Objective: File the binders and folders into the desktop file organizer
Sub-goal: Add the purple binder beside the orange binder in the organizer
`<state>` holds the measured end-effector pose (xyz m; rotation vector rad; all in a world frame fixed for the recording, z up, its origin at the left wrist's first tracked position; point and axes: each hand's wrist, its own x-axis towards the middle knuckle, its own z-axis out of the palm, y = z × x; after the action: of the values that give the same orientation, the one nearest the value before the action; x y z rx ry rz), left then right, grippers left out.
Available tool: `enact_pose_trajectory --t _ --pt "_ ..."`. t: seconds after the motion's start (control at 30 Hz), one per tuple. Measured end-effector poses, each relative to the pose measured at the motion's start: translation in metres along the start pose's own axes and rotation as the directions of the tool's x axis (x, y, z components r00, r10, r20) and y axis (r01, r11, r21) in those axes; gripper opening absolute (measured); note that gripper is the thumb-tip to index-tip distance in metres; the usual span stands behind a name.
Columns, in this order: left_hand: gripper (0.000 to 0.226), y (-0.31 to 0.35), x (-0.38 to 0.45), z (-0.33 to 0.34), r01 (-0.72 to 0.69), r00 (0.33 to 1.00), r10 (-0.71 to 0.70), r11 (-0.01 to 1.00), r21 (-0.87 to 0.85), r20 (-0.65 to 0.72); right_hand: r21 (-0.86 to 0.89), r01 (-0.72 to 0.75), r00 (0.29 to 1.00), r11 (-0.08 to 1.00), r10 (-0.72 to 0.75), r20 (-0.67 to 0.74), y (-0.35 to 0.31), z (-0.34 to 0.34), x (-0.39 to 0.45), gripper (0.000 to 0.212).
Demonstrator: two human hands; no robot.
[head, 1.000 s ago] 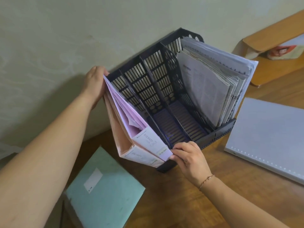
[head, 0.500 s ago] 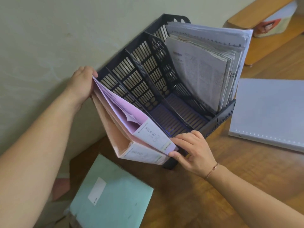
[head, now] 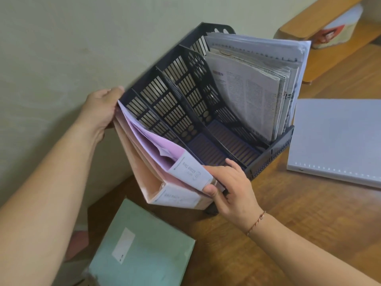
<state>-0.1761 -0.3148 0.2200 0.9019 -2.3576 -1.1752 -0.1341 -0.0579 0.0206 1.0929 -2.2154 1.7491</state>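
We have two ring binders [head: 185,182] in the leftmost slot of the file organizer [head: 268,157]; our left hand [head: 101,108] grips their top corner and our right hand [head: 233,188] pinches the lilac spine. The right slot holds papers [head: 253,89], two middle slots are free. A green folder [head: 144,250] and a grey binder [head: 338,139] lie on the desk [head: 288,223], not yet filed.

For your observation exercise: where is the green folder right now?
In the head view, the green folder lies flat at the bottom left on the desk, below the pink binders and not yet in the organizer.

desk [head: 288,234] | on it: organizer [head: 268,159], white binder [head: 340,141], green folder [head: 148,250]
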Motion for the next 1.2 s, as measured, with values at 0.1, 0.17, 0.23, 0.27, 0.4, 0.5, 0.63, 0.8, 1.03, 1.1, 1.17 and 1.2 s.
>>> enact_pose_trajectory --t 0.1,0.17,0.23,0.27,0.4,0.5,0.63,0.8,1.03,1.1,1.17,1.2 --pt "0.020 0.000 0.000 -0.002 -0.017 1.000 0.017 1.000 0.013 -0.002 -0.043 -0.026 1.000 0.999 0.026 0.004 0.001 0.003 -0.002 0.048" --pt "0.016 -0.002 0.002 -0.005 -0.022 1.000 0.022 1.000 0.015 -0.004 -0.061 -0.026 1.000 0.998 0.026 0.009 0.002 0.007 -0.002 0.049" --pt "0.014 -0.003 0.002 -0.005 -0.023 1.000 0.023 1.000 0.009 -0.006 -0.064 -0.030 0.999 0.997 0.031 0.014 -0.001 0.011 -0.001 0.051" --pt "0.015 -0.003 0.002 -0.005 -0.027 1.000 0.027 1.000 0.013 -0.006 -0.048 -0.032 0.999 0.998 0.033 0.017 -0.002 0.012 -0.001 0.052" --pt "0.015 -0.003 0.001 -0.001 -0.025 1.000 0.025 0.999 0.030 -0.017 0.028 -0.002 0.983 1.000 -0.003 0.186 0.012 -0.007 -0.003 0.037" --pt "0.019 -0.004 0.002 -0.001 0.004 1.000 -0.004 1.000 0.028 0.007 -0.177 0.022 0.941 0.984 0.039 0.336 0.037 -0.030 -0.012 0.035" --pt "0.023 -0.005 -0.002 0.001 0.030 0.999 -0.029 0.999 -0.015 0.035 -0.251 0.089 0.921 0.964 0.017 0.390 0.039 -0.034 -0.001 0.017" --pt "0.028 -0.004 -0.001 0.001 0.007 0.999 -0.007 1.000 0.020 0.035 -0.299 0.113 0.925 0.948 0.010 0.381 0.045 -0.030 0.006 0.021" --pt "0.031 -0.004 0.000 0.003 0.005 1.000 -0.004 0.998 0.065 -0.016 -0.367 0.153 0.945 0.917 -0.027 0.326 0.045 -0.020 0.000 0.027" --pt "0.030 -0.005 0.001 0.002 -0.001 1.000 0.002 0.998 0.066 -0.016 -0.390 0.153 0.951 0.908 -0.028 0.309 0.045 -0.018 0.001 0.027" --pt "0.029 -0.004 0.001 0.003 0.002 1.000 -0.001 0.997 0.073 -0.019 -0.401 0.151 0.955 0.903 -0.029 0.294 0.046 -0.016 0.000 0.026" --pt "0.029 -0.004 0.001 0.003 0.001 1.000 0.001 0.997 0.078 -0.025 -0.402 0.151 0.956 0.903 -0.030 0.292 0.046 -0.016 0.000 0.026"
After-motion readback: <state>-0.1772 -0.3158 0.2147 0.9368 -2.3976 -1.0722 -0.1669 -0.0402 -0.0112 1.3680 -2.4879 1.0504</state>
